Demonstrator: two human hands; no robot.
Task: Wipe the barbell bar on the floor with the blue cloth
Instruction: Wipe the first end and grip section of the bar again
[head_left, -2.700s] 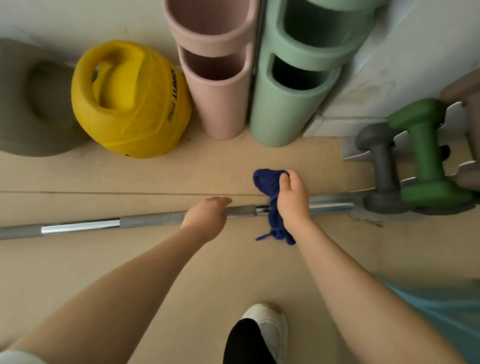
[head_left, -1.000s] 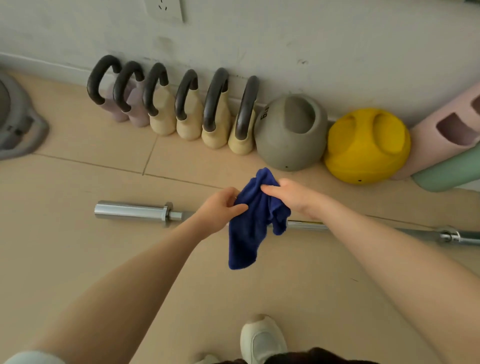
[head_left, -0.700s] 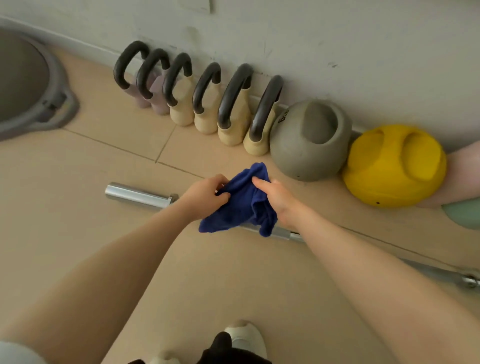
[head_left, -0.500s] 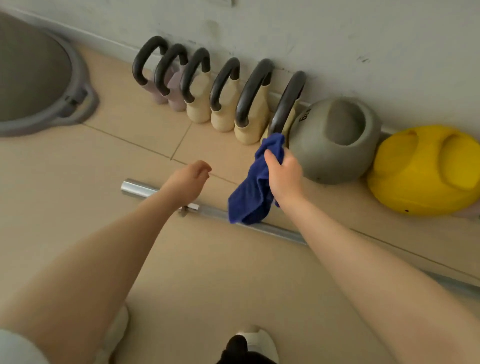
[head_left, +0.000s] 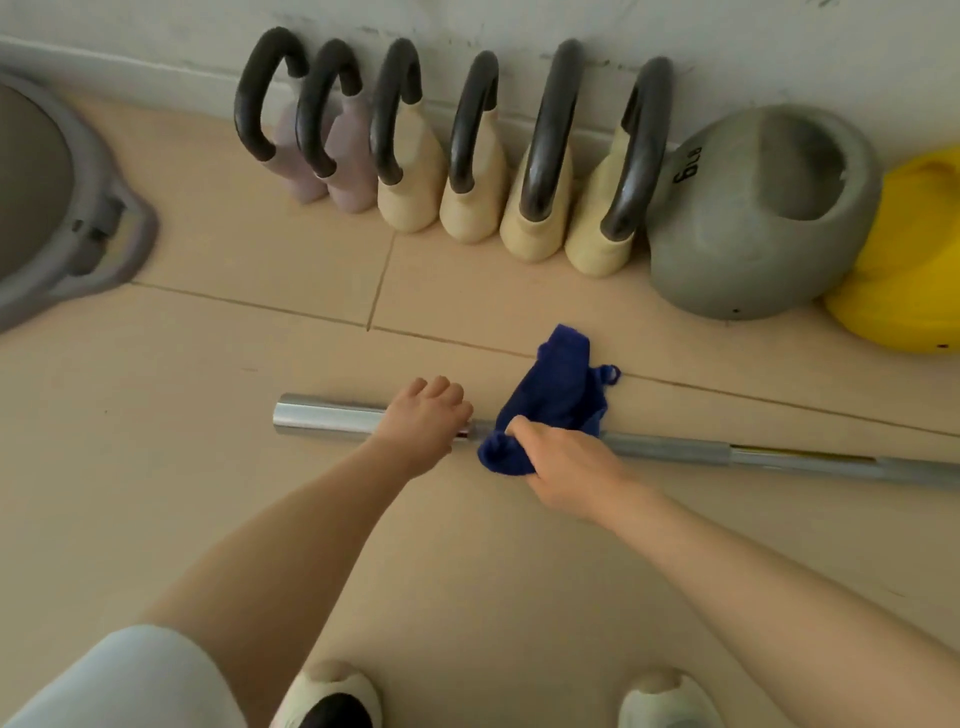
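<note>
The bar (head_left: 670, 451) lies on the floor (head_left: 234, 415), running left to right, its chrome sleeve at the left end. The left hand (head_left: 423, 423) rests on the bar where sleeve meets shaft, fingers curled over the top; whether they wrap fully round cannot be told. Just to its right, the right hand (head_left: 563, 467) grips the cloth (head_left: 556, 400), which is draped over the bar with its far part trailing onto the floor.

Risks, as judged from this layout. The bar is round and free on a smooth floor, so a push from the cloth could roll it toward the kettlebells (head_left: 530, 171) along the far wall if the left hand's hold is light. The loose far part of the cloth may drag on the floor and pick up dirt instead of cleaning the bar. Since the cloth only covers the top, the underside may go unwiped. The hands sit close together, so a leftward stroke could run into the left hand.
</note>
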